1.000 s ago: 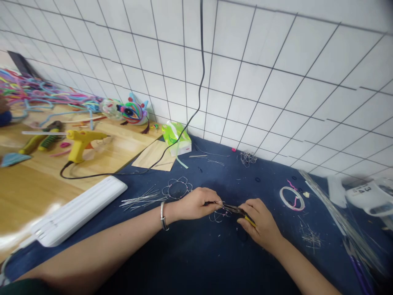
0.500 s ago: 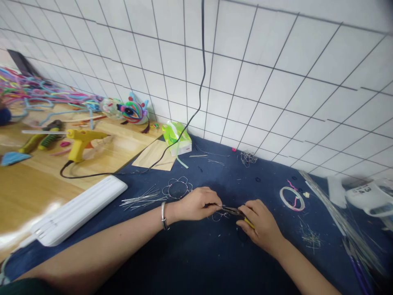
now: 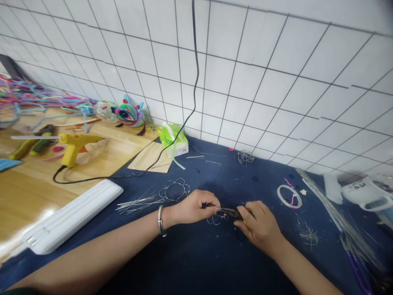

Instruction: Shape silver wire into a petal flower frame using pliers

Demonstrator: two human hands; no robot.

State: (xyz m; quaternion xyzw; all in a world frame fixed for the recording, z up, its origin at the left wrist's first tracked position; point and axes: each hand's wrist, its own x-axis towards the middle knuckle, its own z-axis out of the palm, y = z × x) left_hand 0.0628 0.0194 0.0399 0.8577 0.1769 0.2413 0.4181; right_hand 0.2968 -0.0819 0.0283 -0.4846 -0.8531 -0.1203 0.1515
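Note:
My left hand is closed, with thumb and fingers pinching a thin piece of wire that loops below the fingertips. My right hand is wrapped round pliers with dark jaws and yellow handles. The jaws point left and meet the wire just beside my left fingertips; their exact grip on it is too small to make out. Behind my left wrist lies a flower-shaped wire piece with round loops. A bundle of straight cut wires rests to its left.
On the left are a white power strip, a yellow glue gun and a tissue pack. A black cord hangs across the wall. To the right lie a tape roll, wire scraps, long wires and purple-handled scissors.
The view has shifted slightly, moving the surroundings a little left. Both hands stay together at the wire, and the pliers' jaws now lie a bit more level.

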